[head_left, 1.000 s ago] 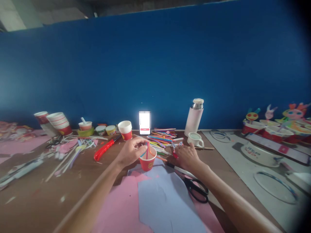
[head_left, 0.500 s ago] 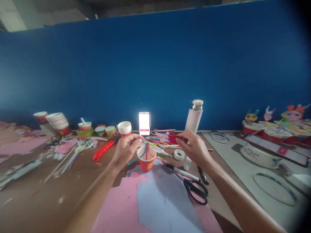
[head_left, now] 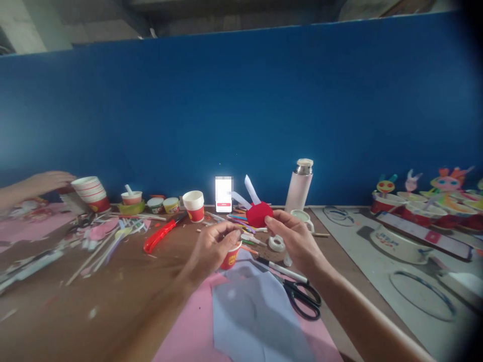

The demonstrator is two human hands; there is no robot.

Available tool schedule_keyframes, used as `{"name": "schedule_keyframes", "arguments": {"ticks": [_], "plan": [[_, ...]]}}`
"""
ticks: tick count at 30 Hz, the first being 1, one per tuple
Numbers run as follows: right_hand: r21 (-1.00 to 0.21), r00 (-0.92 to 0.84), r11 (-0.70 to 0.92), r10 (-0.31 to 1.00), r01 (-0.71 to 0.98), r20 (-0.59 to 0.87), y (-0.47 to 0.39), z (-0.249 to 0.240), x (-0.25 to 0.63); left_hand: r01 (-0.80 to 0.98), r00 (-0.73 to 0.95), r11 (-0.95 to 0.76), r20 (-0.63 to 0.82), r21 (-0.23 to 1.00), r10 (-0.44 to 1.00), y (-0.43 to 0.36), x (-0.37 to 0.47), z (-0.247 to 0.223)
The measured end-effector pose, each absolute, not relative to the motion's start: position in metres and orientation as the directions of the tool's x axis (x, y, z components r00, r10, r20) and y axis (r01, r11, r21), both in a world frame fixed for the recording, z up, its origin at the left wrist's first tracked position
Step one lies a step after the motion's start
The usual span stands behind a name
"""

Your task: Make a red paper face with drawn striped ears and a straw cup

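Note:
My right hand (head_left: 292,231) pinches the edge of a red paper cutout (head_left: 259,215), rounded in shape, with two long white strips standing up from it like ears. The cutout is held up above the pens. My left hand (head_left: 219,244) is closed, thumb against fingers, just over the rim of a red paper cup (head_left: 229,260); whatever lies between its fingertips is hidden. That cup stands upright at the far end of grey-blue paper (head_left: 256,311) and pink paper (head_left: 192,319). Beside the right forearm lie black-handled scissors (head_left: 304,299) and a roll of white tape (head_left: 276,243).
A red utility knife (head_left: 160,236), nested paper cups (head_left: 194,206) and a lit phone (head_left: 224,195) stand or lie farther back. A thermos (head_left: 300,185) rises behind my right hand. Another person's hand (head_left: 53,179) reaches in at left. Decorated cups (head_left: 385,203) stand at right.
My right hand has raised the red cutout and moved it left, so its white strips now show. My left hand has come right and down over the cup. Another person's hand has appeared at left.

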State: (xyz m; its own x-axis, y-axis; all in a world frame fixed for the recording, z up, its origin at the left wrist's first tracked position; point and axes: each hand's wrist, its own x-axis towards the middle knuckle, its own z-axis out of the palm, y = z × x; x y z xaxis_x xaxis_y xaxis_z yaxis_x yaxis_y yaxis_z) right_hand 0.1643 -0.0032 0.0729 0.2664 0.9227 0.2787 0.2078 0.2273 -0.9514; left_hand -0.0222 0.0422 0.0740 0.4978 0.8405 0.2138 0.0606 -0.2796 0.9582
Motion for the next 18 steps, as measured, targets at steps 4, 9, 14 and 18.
{"name": "schedule_keyframes", "arguments": {"ticks": [4, 9, 14, 18], "plan": [[-0.894, 0.223, 0.15, 0.939, 0.422, 0.262, 0.008, 0.067, 0.192, 0.068, 0.472, -0.319, 0.251, 0.945, 0.845, 0.046, -0.026, 0.076], [-0.802, 0.259, -0.03, 0.953, 0.597, 0.156, 0.032, 0.044, 0.246, 0.078, 0.479, -0.323, 0.249, 0.943, 0.842, 0.05, -0.027, 0.078], [-0.734, 0.237, -0.19, 0.971, 0.652, -0.041, 0.048, 0.018, 0.276, 0.071, 0.474, -0.292, 0.226, 0.954, 0.851, 0.053, -0.027, 0.077], [-0.709, 0.216, -0.283, 0.959, 0.646, -0.185, 0.053, 0.002, 0.281, 0.079, 0.471, -0.305, 0.234, 0.949, 0.851, 0.056, -0.029, 0.077]]}}
